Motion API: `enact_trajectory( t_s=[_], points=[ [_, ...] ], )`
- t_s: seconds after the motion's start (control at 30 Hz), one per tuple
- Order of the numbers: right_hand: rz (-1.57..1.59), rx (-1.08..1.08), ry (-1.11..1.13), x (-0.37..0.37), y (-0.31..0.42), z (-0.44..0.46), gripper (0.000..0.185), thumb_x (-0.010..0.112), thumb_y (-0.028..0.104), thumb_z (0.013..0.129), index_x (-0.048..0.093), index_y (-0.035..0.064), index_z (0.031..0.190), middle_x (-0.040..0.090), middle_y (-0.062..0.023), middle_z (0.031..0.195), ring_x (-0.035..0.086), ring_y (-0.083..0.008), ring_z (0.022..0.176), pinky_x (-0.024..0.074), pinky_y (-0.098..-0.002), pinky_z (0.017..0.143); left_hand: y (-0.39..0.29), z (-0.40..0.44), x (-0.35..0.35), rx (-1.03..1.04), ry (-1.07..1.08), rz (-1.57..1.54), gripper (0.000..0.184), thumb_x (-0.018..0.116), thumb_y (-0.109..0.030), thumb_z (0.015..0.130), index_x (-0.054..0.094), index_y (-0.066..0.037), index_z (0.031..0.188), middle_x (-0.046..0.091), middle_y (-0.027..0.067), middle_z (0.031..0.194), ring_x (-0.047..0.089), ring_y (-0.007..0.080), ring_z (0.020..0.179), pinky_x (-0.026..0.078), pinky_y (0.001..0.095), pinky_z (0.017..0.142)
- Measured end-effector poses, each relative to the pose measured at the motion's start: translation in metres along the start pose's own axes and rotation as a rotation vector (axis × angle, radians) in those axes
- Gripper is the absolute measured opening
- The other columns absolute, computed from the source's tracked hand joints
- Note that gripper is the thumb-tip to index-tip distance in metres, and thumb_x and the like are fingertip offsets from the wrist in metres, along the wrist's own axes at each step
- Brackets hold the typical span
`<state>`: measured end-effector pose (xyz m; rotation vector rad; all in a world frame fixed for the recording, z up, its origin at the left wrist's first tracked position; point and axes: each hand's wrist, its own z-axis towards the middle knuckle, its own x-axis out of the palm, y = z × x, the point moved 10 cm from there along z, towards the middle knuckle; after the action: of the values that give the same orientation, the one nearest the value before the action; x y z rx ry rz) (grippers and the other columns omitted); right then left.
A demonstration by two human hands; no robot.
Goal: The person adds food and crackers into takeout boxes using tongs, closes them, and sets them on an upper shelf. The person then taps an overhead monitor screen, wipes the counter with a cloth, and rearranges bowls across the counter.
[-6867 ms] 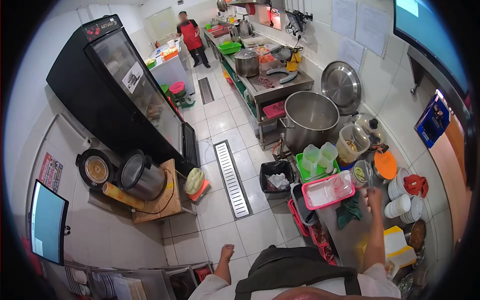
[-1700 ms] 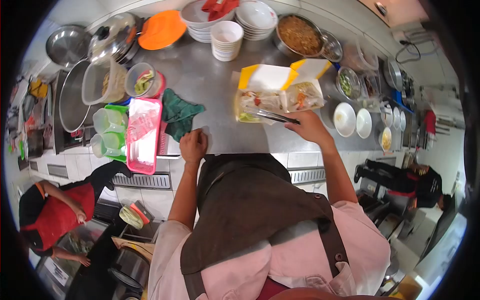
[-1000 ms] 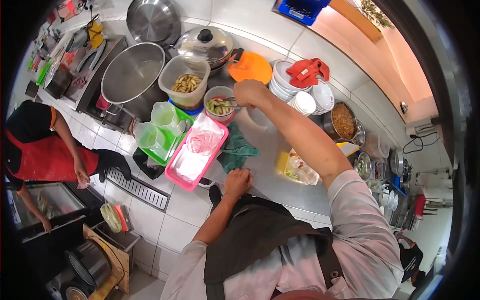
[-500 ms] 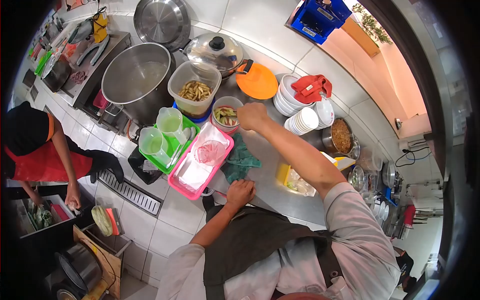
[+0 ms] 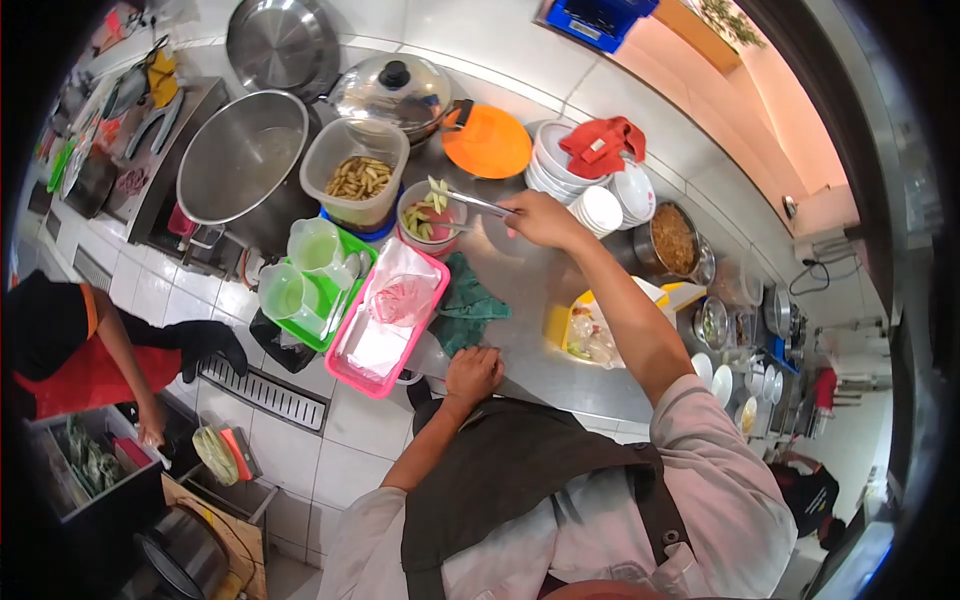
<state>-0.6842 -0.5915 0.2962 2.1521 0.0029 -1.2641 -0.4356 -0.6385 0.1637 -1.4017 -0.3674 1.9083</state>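
1. In the head view, the right hand [image 5: 540,218] was wrapped around the metal tongs [image 5: 484,204], which pointed left over the counter. Pale green pieces [image 5: 437,192] sat at the tips, over the tub [image 5: 428,243] that held more of them.

2. The left hand [image 5: 474,374] lay palm down at the counter edge, fingers loosely bent, near the dark green cloth [image 5: 468,300]. Whether anything was under its palm could not be told.

3. The likeliest trouble was a dropped piece: a slack squeeze or a jerk of the wrist could have let one slip from the tips onto the bare steel or the cloth.

4. The tub stood close beside the container of brown pieces [image 5: 330,158] and the pink tray [image 5: 352,384], so a low, sideways pull against its rim might have tipped or shoved it into them.

5. The palm side of the right hand was hidden, and how firmly the tips pinched was too small to read. A second metal strip at the tub's rim could not be identified. The right forearm partly covered the yellow-and-white box [image 5: 558,328], obscuring some of its contents.
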Motion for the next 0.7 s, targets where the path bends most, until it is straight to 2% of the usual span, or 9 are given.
enact_trajectory(
  t_s=[0.07,0.1,0.23,0.4,0.43,0.53,0.57,0.67,0.7],
  points=[
    [0.289,0.025,-0.092,-0.008,-0.029,-0.046,0.034,0.054,0.014,0.090,0.064,0.0055,0.122,0.069,-0.0044,0.076,0.058,-0.0154,0.057,0.0474,-0.0322,0.054,0.001,0.000,0.005,-0.011,0.011,-0.007,0.015,0.069,-0.020,0.074,0.063,-0.012,0.086,0.062,0.0029,0.072,0.060,0.0209,0.072,0.044,0.0375,0.064],
    [0.523,0.089,-0.044,0.008,-0.063,-0.066,0.038,0.053,0.011,0.095,0.057,0.0065,0.132,0.065,0.0004,0.075,0.048,-0.0061,0.052,0.0404,-0.0234,0.047,0.001,0.000,0.006,-0.018,0.010,0.002,0.015,0.069,-0.019,0.074,0.063,-0.012,0.085,0.061,0.0034,0.072,0.060,0.0217,0.072,0.044,0.0383,0.064],
    [0.796,0.193,-0.176,0.025,-0.143,-0.193,0.039,0.053,0.008,0.097,0.052,0.0058,0.136,0.063,0.0011,0.079,0.047,-0.0042,0.052,0.0388,-0.0212,0.045,0.009,-0.003,0.027,-0.036,0.101,0.062,0.014,0.069,-0.019,0.074,0.060,-0.013,0.083,0.058,0.0053,0.069,0.058,0.0262,0.069,0.043,0.0416,0.062],
    [0.792,0.500,-0.446,0.036,-0.213,-0.392,0.039,0.056,0.005,0.094,0.058,0.0081,0.133,0.062,0.0009,0.077,0.045,-0.0042,0.051,0.0382,-0.0208,0.044,-0.001,-0.005,0.030,-0.002,0.071,0.099,0.019,0.070,-0.017,0.073,0.062,-0.014,0.090,0.059,0.0043,0.071,0.056,0.0272,0.066,0.042,0.0416,0.061],
    [0.802,0.600,-0.440,0.037,-0.219,-0.424,0.040,0.056,0.004,0.092,0.059,0.0087,0.132,0.063,0.0002,0.077,0.049,-0.0056,0.057,0.0431,-0.0233,0.051,-0.002,-0.004,0.030,0.019,0.052,0.099,0.019,0.070,-0.017,0.073,0.063,-0.014,0.091,0.060,0.0041,0.072,0.056,0.0270,0.067,0.042,0.0414,0.061],
    [0.667,0.698,-0.538,0.046,-0.250,-0.487,0.040,0.056,0.005,0.092,0.059,0.0103,0.132,0.062,0.0008,0.075,0.053,-0.0068,0.063,0.0465,-0.0260,0.062,-0.009,0.000,0.031,0.019,0.082,0.142,0.016,0.069,-0.015,0.075,0.065,-0.014,0.090,0.063,0.0036,0.075,0.058,0.0264,0.067,0.043,0.0407,0.061],
    [0.598,0.764,-0.519,0.052,-0.263,-0.501,0.039,0.057,0.007,0.090,0.061,0.0106,0.128,0.064,-0.0024,0.074,0.059,-0.0128,0.070,0.0481,-0.0299,0.070,-0.013,0.003,0.032,0.031,0.080,0.159,0.015,0.068,-0.015,0.075,0.065,-0.014,0.090,0.063,0.0036,0.075,0.058,0.0265,0.066,0.043,0.0408,0.061],
    [0.331,0.636,-0.508,0.047,-0.270,-0.504,0.037,0.058,0.010,0.087,0.063,0.0093,0.123,0.068,-0.0071,0.077,0.064,-0.0205,0.073,0.0491,-0.0324,0.072,-0.022,0.004,0.030,0.022,0.065,0.204,0.011,0.067,-0.014,0.077,0.066,-0.013,0.088,0.064,0.0052,0.074,0.059,0.0279,0.066,0.045,0.0417,0.061],
    [0.274,0.671,-0.467,0.052,-0.278,-0.505,0.036,0.058,0.013,0.084,0.064,0.0083,0.120,0.069,-0.0121,0.086,0.066,-0.0281,0.082,0.0497,-0.0373,0.075,-0.021,0.004,0.031,0.019,0.071,0.213,0.010,0.067,-0.014,0.077,0.066,-0.012,0.088,0.065,0.0057,0.074,0.059,0.0284,0.066,0.045,0.0420,0.061]
  ],
)
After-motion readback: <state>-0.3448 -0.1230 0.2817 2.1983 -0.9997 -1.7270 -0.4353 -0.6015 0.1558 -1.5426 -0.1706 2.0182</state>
